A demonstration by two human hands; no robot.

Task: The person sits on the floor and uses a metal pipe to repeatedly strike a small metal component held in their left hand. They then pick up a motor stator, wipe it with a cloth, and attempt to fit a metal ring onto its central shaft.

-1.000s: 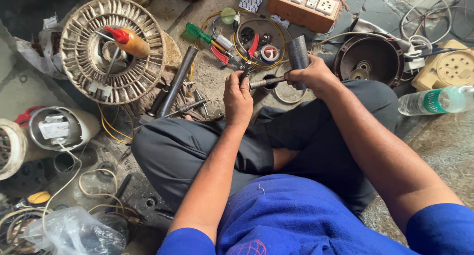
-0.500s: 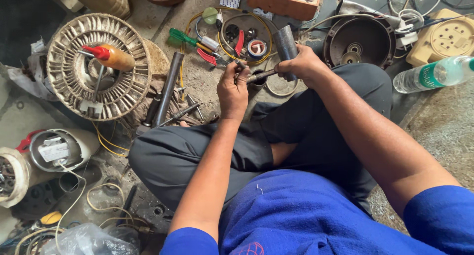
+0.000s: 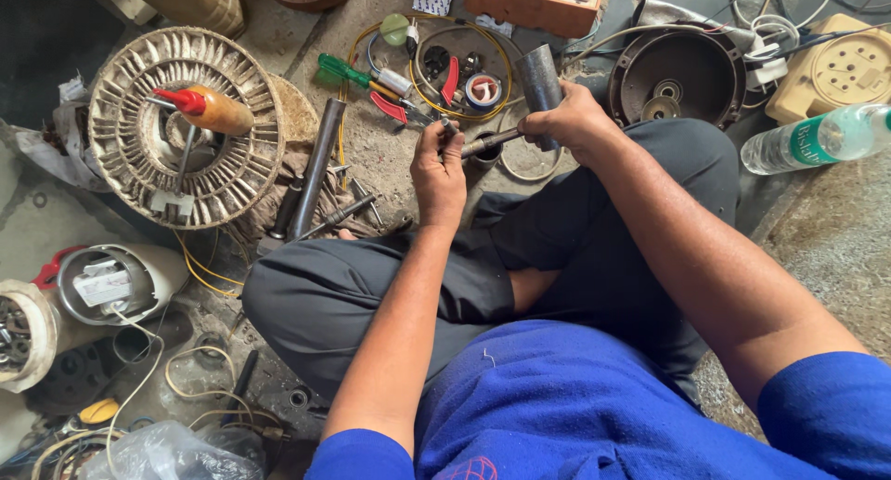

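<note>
While gripped: rod (image 3: 489,143) amid tools (image 3: 390,90)

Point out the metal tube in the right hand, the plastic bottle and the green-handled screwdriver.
metal tube (image 3: 538,70): head view, on its grey side above the right hand.
plastic bottle (image 3: 817,138): head view, on its clear body near the label.
green-handled screwdriver (image 3: 340,71): head view, on the green handle.
</note>
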